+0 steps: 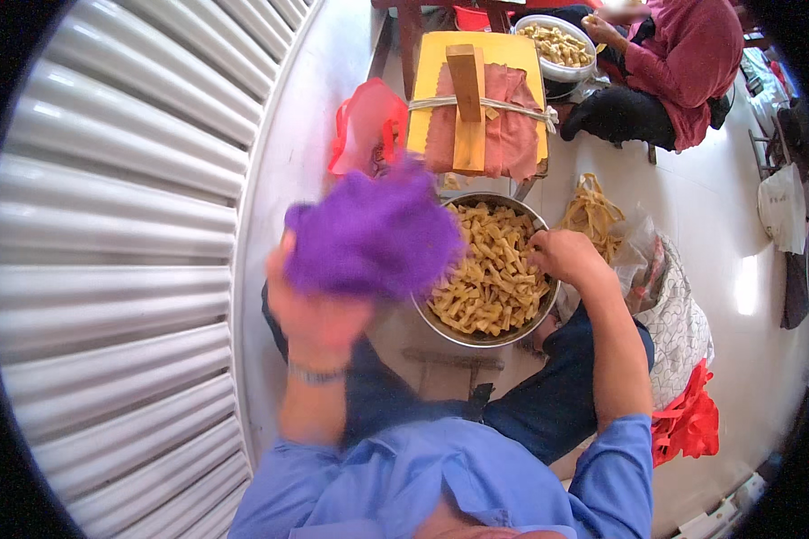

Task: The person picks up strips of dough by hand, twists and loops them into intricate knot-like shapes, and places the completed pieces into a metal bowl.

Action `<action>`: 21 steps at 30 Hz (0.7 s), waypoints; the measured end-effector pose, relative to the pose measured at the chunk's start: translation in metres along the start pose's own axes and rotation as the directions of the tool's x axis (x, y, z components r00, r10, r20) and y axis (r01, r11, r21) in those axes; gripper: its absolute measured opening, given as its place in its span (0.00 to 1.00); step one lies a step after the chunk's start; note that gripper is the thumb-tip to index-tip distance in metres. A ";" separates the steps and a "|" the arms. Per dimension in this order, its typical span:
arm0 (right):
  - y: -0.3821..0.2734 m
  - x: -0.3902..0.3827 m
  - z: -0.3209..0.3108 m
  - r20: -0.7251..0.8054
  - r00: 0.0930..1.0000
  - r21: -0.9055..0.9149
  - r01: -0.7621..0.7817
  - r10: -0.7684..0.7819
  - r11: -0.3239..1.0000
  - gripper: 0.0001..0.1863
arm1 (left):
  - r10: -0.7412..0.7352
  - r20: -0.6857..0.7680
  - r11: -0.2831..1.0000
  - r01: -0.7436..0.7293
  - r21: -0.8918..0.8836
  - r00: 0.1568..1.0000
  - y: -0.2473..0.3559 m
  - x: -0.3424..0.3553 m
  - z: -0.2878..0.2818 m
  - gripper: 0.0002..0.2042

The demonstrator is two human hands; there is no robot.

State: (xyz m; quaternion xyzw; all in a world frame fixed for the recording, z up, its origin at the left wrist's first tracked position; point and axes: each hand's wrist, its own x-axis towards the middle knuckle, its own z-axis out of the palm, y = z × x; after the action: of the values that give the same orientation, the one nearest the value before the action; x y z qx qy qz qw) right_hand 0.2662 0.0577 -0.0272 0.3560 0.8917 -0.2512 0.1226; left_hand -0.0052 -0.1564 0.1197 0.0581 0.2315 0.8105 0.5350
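Observation:
My left hand (319, 310) is closed round a bunched purple cloth (373, 234), raised left of a round metal basin (481, 341). Motion blurs both the hand and the cloth. Short, chunky yellow-brown pieces (490, 278) fill the basin, which sits on the floor between my knees. Over its right rim reaches my right hand (568, 258), fingers curled together and tips at the pieces. Whether they pinch a piece or the rim is hidden. Beyond the basin stands a yellow board (431, 58), with a wooden block (467, 108) and pinkish-red cloth (512, 130) tied on by cord.
A ribbed white radiator (121, 287) runs along my left. A red bag (368, 126) leans beside the board. At the far right another person (683, 72) sits by a white bucket (589, 67) of similar pieces. Tan straps (591, 216) and a red bag (692, 418) lie right.

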 end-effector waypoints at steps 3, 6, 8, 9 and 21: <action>-0.003 0.005 -0.001 0.004 1.000 0.048 0.025 -0.025 0.999 0.15 | 0.051 0.029 0.999 -0.051 -0.018 0.998 -0.004 -0.091 0.040 0.23; -0.021 -0.012 0.001 -0.013 0.998 0.091 0.057 -0.056 0.994 0.15 | 0.095 0.151 0.995 -0.100 0.029 0.984 -0.019 -0.137 0.055 0.23; -0.022 -0.017 -0.003 -0.063 0.995 0.094 0.079 -0.073 0.992 0.16 | 0.121 0.293 0.985 -0.150 0.080 0.949 -0.030 -0.154 0.065 0.23; -0.018 -0.027 -0.002 -0.097 0.994 0.119 0.059 -0.048 0.991 0.16 | 0.137 0.363 0.977 -0.185 0.103 0.922 -0.036 -0.159 0.070 0.23; -0.087 -0.117 0.044 -0.141 0.986 0.384 0.141 -0.093 0.913 0.15 | 0.215 0.856 0.820 -0.562 0.103 0.470 -0.069 -0.203 0.105 0.21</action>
State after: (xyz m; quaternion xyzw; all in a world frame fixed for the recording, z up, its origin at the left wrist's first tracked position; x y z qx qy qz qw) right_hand 0.2916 -0.0869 0.0131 0.3339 0.8486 -0.4098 -0.0203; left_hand 0.1747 -0.2828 0.2139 0.5758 0.0879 0.7316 0.3544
